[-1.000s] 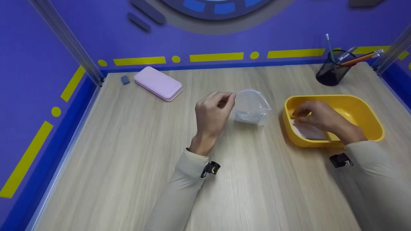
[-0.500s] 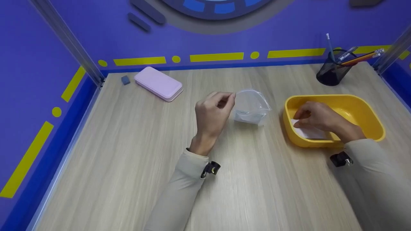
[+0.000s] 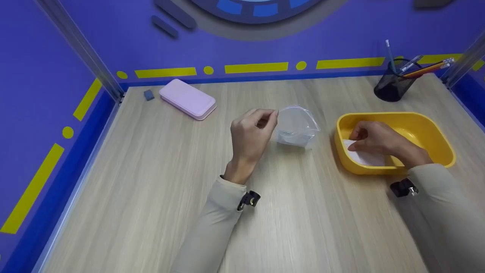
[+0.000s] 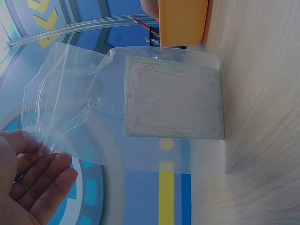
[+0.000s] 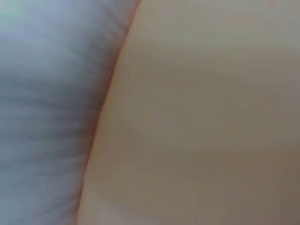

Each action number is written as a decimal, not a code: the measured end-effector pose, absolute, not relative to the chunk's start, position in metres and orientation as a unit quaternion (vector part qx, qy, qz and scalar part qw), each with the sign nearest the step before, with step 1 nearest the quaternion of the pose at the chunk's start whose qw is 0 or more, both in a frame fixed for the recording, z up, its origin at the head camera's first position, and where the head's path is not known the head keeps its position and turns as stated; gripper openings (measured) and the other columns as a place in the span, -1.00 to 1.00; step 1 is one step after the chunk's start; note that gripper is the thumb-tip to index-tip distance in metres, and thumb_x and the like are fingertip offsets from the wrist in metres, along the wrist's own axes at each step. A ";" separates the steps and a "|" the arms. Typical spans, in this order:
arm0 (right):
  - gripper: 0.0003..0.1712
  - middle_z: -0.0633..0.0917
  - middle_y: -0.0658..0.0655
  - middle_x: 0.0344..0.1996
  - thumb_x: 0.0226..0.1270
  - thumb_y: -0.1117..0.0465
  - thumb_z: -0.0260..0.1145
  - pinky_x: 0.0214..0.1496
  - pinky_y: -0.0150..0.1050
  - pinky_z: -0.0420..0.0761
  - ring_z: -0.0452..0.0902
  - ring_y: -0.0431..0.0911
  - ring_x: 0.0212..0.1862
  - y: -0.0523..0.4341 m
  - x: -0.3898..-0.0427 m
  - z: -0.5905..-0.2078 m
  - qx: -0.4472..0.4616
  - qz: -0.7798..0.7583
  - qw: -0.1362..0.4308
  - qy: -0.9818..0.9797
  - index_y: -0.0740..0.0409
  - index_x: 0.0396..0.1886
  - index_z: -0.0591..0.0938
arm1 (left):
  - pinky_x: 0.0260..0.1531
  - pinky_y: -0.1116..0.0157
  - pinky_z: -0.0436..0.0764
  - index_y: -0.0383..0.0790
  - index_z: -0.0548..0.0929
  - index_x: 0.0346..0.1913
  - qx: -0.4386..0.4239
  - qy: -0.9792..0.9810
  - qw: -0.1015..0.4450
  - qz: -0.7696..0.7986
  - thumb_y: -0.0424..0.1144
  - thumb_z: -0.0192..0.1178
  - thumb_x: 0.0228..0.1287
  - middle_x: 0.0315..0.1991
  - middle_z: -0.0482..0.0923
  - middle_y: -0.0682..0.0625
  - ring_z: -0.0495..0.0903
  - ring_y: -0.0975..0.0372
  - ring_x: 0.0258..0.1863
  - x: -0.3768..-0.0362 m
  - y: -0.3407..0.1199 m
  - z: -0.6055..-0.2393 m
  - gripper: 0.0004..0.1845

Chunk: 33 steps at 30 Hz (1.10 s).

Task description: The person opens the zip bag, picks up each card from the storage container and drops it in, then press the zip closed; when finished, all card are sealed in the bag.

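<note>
Right hand has sunk slightly deeper into the yellow tray since the earlier frames, fingers curled down onto the white card on the tray floor; whether it actually grips the card I cannot tell. Left hand unchanged: thumb and fingertips pinch the top edge of the clear zip bag, probably to hold its mouth up. One lined card sits inside. Bag bottom rests on the wooden desk, just left of the tray.
</note>
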State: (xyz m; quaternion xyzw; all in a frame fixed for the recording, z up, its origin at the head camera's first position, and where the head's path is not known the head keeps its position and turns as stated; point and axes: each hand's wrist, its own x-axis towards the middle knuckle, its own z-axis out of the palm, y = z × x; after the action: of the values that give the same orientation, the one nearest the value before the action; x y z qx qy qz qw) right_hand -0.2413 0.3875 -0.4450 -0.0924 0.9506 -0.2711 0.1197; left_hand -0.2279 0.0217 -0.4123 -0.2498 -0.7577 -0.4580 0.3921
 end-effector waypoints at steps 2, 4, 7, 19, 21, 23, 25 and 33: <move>-0.68 0.67 0.14 -0.21 0.34 0.21 0.59 -0.16 -0.43 0.45 0.48 0.06 -0.13 0.389 -0.241 -0.444 -0.097 -0.277 0.112 0.949 0.27 -0.11 0.65 | -0.39 0.44 0.67 -0.32 0.84 -0.34 -0.249 -0.757 0.392 -0.459 -0.39 0.44 0.34 -0.45 0.74 -0.03 0.70 0.26 -0.50 -0.228 0.022 -0.413 -0.91; -0.70 0.68 0.16 -0.19 0.37 0.22 0.56 -0.16 -0.49 0.45 0.49 0.06 -0.12 0.391 -0.241 -0.441 -0.102 -0.279 0.101 0.949 0.28 -0.08 0.66 | -0.39 0.44 0.67 -0.32 0.84 -0.34 -0.250 -0.757 0.392 -0.459 -0.38 0.44 0.35 -0.45 0.74 -0.03 0.71 0.26 -0.50 -0.228 0.022 -0.412 -0.91; -0.76 0.69 0.19 -0.15 0.48 0.23 0.47 -0.16 -0.52 0.44 0.50 0.08 -0.09 0.393 -0.241 -0.433 -0.098 -0.277 0.086 0.952 0.30 -0.02 0.68 | -0.38 0.44 0.67 -0.33 0.84 -0.33 -0.250 -0.757 0.393 -0.459 -0.38 0.44 0.35 -0.44 0.74 -0.04 0.71 0.25 -0.49 -0.228 0.022 -0.413 -0.91; -0.71 0.71 0.28 -0.10 0.59 0.28 0.34 -0.28 -0.54 0.47 0.48 -0.19 -0.19 0.391 -0.223 -0.395 -0.085 -0.306 -0.041 0.947 0.25 0.20 0.70 | -0.38 0.44 0.67 -0.33 0.84 -0.32 -0.253 -0.755 0.388 -0.465 -0.39 0.44 0.34 -0.43 0.75 -0.05 0.72 0.24 -0.49 -0.228 0.022 -0.414 -0.92; -0.69 0.71 0.28 -0.10 0.57 0.29 0.35 -0.30 -0.55 0.48 0.48 -0.26 -0.21 0.388 -0.220 -0.392 -0.081 -0.313 -0.062 0.944 0.22 0.22 0.70 | -0.38 0.44 0.67 -0.33 0.84 -0.33 -0.253 -0.754 0.388 -0.466 -0.39 0.44 0.34 -0.43 0.75 -0.04 0.72 0.24 -0.49 -0.228 0.022 -0.414 -0.91; -0.69 0.70 0.28 -0.09 0.57 0.28 0.36 -0.29 -0.58 0.48 0.47 -0.30 -0.21 0.384 -0.216 -0.389 -0.073 -0.319 -0.079 0.942 0.19 0.22 0.70 | -0.38 0.44 0.67 -0.33 0.84 -0.33 -0.253 -0.754 0.387 -0.466 -0.39 0.45 0.34 -0.44 0.75 -0.04 0.72 0.24 -0.49 -0.228 0.022 -0.414 -0.92; -0.70 0.71 0.29 -0.09 0.55 0.29 0.37 -0.27 -0.61 0.48 0.49 -0.34 -0.22 0.378 -0.213 -0.386 -0.071 -0.327 -0.105 0.936 0.19 0.20 0.71 | -0.38 0.44 0.67 -0.33 0.84 -0.33 -0.253 -0.754 0.388 -0.466 -0.40 0.45 0.33 -0.44 0.75 -0.04 0.72 0.24 -0.49 -0.228 0.022 -0.414 -0.92; -0.72 0.70 0.05 -0.12 0.52 0.33 0.38 -0.05 -0.66 0.50 0.54 -0.31 -0.16 0.351 -0.202 -0.373 -0.082 -0.359 -0.226 0.902 0.23 0.16 0.73 | -0.38 0.46 0.66 -0.33 0.84 -0.32 -0.251 -0.757 0.384 -0.466 -0.39 0.44 0.35 -0.44 0.74 -0.04 0.70 0.25 -0.49 -0.227 0.022 -0.413 -0.92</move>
State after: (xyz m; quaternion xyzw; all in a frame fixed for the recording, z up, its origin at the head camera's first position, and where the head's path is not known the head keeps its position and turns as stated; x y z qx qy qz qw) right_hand -0.2023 0.3515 -0.3725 -0.0823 0.9018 -0.3592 -0.2257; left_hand -0.2270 0.0220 -0.4128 -0.2508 -0.7566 -0.4658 0.3843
